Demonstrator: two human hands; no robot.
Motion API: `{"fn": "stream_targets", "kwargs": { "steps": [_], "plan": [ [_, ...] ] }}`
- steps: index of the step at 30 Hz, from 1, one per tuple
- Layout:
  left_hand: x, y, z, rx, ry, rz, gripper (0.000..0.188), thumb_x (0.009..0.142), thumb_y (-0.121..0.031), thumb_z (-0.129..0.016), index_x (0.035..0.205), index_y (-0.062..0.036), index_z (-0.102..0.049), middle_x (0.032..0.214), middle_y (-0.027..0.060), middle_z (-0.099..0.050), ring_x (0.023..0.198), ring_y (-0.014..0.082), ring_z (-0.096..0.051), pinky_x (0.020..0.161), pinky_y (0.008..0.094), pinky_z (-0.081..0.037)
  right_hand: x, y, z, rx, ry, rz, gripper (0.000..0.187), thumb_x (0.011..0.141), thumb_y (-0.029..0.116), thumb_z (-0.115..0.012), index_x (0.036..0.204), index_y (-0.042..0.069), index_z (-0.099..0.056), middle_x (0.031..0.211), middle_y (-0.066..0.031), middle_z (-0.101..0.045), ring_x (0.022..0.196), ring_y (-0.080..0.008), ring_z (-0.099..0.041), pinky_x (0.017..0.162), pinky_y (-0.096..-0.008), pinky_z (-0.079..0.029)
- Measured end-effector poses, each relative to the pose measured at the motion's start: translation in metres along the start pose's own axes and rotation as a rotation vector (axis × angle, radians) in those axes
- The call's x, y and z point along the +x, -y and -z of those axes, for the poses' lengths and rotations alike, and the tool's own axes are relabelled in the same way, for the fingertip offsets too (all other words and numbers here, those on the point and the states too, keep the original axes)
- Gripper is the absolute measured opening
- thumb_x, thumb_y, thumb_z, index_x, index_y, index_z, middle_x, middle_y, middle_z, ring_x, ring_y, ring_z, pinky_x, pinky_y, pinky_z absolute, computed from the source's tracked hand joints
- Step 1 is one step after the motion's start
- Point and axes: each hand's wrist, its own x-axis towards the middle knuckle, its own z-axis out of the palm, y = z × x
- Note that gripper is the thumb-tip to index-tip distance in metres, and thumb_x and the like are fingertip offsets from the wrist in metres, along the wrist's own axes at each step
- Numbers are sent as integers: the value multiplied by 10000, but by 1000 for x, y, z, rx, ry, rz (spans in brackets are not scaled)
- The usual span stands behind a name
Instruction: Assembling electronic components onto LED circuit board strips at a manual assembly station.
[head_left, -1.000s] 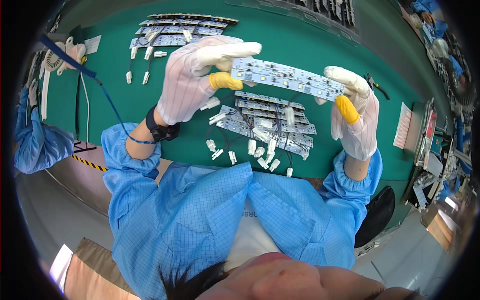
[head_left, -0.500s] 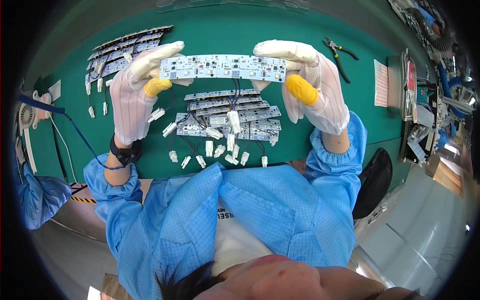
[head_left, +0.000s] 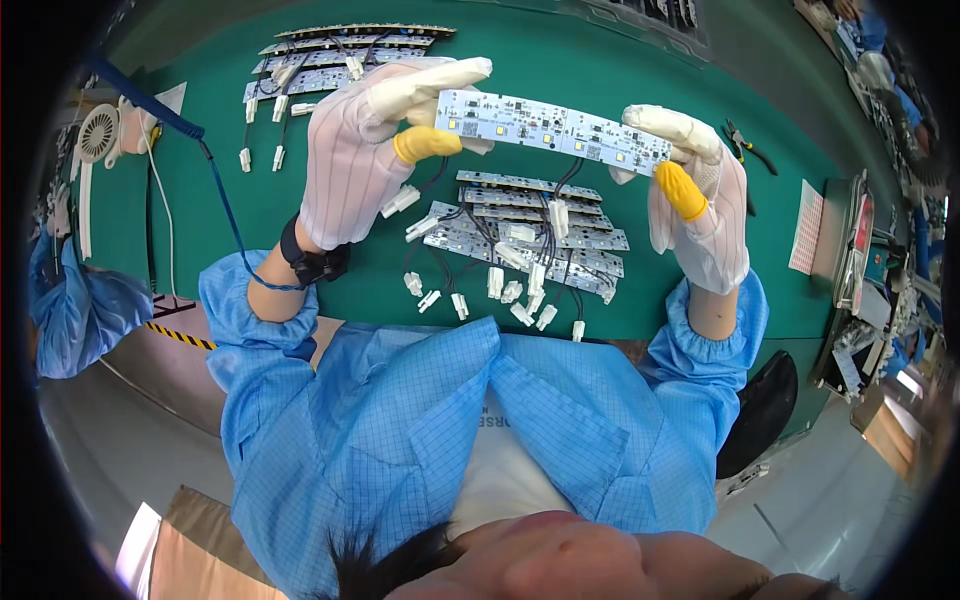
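Observation:
Between my gloved hands I hold a long white LED circuit board [head_left: 550, 127] by its two ends, raised over the bench and tilted down to the right. My left hand [head_left: 375, 140] pinches its left end, a yellow cot on the thumb; a wrist strap [head_left: 310, 262] circles that wrist. My right hand [head_left: 695, 185] grips the right end, also with a yellow thumb cot. Below the board lies a pile of similar LED boards [head_left: 540, 236] with dark wires and white plugs. A white connector [head_left: 400, 201] hangs on a wire near my left thumb.
Another stack of wired boards [head_left: 330, 80] lies at the far left. Cutting pliers [head_left: 750, 150] rest beyond my right hand, near a printed sheet [head_left: 805, 227]. A small fan [head_left: 98, 135] stands at left, with the strap's blue cord [head_left: 225, 190] crossing the green bench [head_left: 370, 300].
The whole view has shifted, so the bench things appear further right. The held board, level before, now slopes down to the right. Both hands keep hold of its ends.

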Motion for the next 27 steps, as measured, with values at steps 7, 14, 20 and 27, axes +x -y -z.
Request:
{"fn": "stream_targets", "kwargs": {
  "steps": [7, 14, 20, 27],
  "plan": [
    [-2, -1, 4, -88, 68, 64, 443, 829, -390, -656, 1141, -77, -676, 865, 43, -707, 808, 165, -627, 749, 276, -497, 0, -3, 3, 10, 15, -20, 541, 901, 373, -608, 1231, -46, -523, 875, -149, -666, 409, -32, -458, 396, -147, -340],
    [0, 3, -3, -229, 9, -26, 403, 830, -265, -693, 1162, -42, -656, 912, 62, -698, 774, 113, -604, 746, 251, -485, -1, 0, 1, -36, -28, -34, 602, 878, 426, -625, 1232, -51, -525, 880, -154, -663, 424, -39, -477, 412, -143, -353],
    [3, -7, 4, -132, 141, 205, 511, 881, -239, -662, 1307, 8, -527, 864, 74, -677, 771, 77, -589, 733, 210, -468, -1, -6, 3, -33, 86, 141, 546, 918, 387, -579, 1237, -53, -533, 639, -50, -620, 434, -49, -491, 497, -170, -410],
    [-6, -3, 5, -445, 228, 191, 590, 832, -292, -707, 1288, 33, -523, 862, 92, -718, 992, 128, -611, 896, 293, -465, 9, -4, -1, -49, 1, -120, 388, 935, 239, -553, 1238, -4, -554, 751, -63, -648, 509, -72, -572, 472, -179, -434]
  ]
}}
